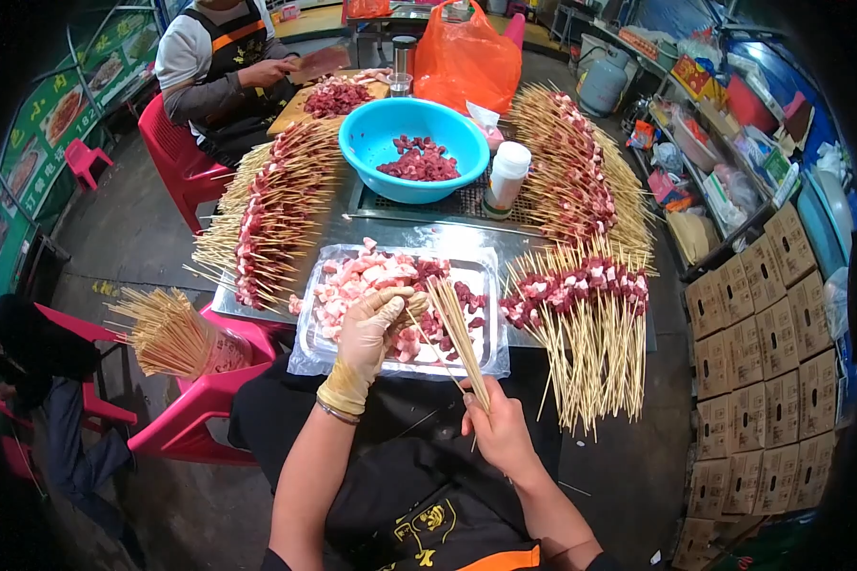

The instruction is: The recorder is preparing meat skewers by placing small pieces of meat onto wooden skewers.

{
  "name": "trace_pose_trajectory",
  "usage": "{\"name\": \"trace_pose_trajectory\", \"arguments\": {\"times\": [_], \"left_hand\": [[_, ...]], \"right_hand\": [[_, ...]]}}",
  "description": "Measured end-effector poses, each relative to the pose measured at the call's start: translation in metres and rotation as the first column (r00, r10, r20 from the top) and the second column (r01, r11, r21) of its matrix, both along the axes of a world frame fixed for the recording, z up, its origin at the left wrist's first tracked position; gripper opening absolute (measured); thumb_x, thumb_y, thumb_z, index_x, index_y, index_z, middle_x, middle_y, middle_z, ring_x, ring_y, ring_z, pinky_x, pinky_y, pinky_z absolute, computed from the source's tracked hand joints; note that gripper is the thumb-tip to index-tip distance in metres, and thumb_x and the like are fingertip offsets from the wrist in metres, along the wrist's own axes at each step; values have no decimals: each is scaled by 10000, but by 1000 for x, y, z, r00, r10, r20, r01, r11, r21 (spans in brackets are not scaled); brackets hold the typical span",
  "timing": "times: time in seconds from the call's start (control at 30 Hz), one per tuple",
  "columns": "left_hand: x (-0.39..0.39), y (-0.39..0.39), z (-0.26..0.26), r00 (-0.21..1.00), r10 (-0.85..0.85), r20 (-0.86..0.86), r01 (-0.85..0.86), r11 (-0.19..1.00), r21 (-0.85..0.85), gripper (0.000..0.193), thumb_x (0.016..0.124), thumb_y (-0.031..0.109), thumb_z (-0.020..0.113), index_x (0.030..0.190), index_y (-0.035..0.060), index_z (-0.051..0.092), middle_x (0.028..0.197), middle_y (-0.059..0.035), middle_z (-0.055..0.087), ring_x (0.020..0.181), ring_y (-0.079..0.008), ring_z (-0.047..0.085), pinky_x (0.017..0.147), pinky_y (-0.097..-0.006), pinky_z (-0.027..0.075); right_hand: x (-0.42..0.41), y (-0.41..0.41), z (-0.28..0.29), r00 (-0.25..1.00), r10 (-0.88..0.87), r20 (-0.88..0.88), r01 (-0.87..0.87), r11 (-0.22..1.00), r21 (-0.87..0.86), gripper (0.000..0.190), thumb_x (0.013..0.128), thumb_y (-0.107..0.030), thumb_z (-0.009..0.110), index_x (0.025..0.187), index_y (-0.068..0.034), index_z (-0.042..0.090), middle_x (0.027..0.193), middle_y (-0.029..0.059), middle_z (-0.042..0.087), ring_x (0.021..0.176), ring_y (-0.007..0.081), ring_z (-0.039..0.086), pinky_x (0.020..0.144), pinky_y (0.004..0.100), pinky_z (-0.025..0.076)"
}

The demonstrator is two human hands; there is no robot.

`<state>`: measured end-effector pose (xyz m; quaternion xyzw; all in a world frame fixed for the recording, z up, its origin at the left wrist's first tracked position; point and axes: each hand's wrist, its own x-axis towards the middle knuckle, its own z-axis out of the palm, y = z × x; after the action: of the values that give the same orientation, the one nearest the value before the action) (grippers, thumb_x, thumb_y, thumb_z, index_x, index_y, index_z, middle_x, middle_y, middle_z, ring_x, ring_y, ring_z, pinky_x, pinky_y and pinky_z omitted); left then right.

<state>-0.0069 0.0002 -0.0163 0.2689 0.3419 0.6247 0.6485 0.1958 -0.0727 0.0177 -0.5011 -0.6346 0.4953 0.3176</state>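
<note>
My left hand [371, 325], in a thin translucent glove, is curled over a metal tray [496, 275] lined with clear plastic. Pale fat pieces [364, 275] lie at the tray's left, and dark red meat cubes [471, 300] at its right. In my bare right hand [496, 421] is a bundle of bamboo skewers [457, 328]. One single skewer [435, 346] slants away from that bundle, its tip between my left thumb and fingers. Whether a meat piece is also pinched there is hidden.
Threaded meat skewers are piled at left [278, 207], far right [578, 164] and near right [593, 292]. Behind the tray stand a blue basin [361, 153] of meat and a white bottle [507, 178]. Bare skewers [164, 332] fill a container on a pink chair [186, 421]. A co-worker [221, 71] holds a cleaver.
</note>
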Motion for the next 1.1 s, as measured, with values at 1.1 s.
{"name": "trace_pose_trajectory", "arguments": {"times": [1.1], "left_hand": [[-38, 17, -2, 621, 344, -705, -210, 939, 273, 150, 829, 72, 576, 944, -23, 590, 859, -108, 641, 768, -192, 632, 677, -275, 499]], "right_hand": [[-4, 11, -24, 996, -6, -84, 5, 1000, -16, 227, 876, -117, 509, 1059, -1, 575, 570, -5, 486, 497, 53, 436, 470, 214, 357]]}}
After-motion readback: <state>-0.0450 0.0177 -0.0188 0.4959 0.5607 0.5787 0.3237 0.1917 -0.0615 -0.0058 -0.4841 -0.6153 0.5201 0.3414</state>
